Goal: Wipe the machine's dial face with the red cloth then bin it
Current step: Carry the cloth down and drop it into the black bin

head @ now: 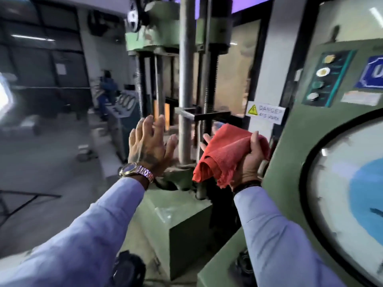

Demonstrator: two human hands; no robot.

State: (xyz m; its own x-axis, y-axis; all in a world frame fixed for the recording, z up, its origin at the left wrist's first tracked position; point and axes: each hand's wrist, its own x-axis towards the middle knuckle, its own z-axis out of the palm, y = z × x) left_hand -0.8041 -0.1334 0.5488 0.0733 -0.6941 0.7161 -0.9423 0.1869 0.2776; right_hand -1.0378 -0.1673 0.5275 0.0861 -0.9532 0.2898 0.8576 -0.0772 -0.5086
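Observation:
My right hand (249, 160) grips the crumpled red cloth (222, 151), held up in the air left of the green control cabinet. The cloth drapes over the fingers and hangs down to the left. The machine's big round dial face (339, 195), white with a blue patch and a black rim, fills the right edge of the view, to the right of the cloth and apart from it. My left hand (150, 146), wearing a wristwatch, is raised with its fingers spread and holds nothing. No bin is in view.
A green testing machine with steel columns (186, 79) and a green base block (182, 220) stands straight ahead behind the hands. A 415 volts danger sign (266, 113) hangs by the cabinet's button panel (323, 77). Open floor and a seated person (106, 90) lie at the left.

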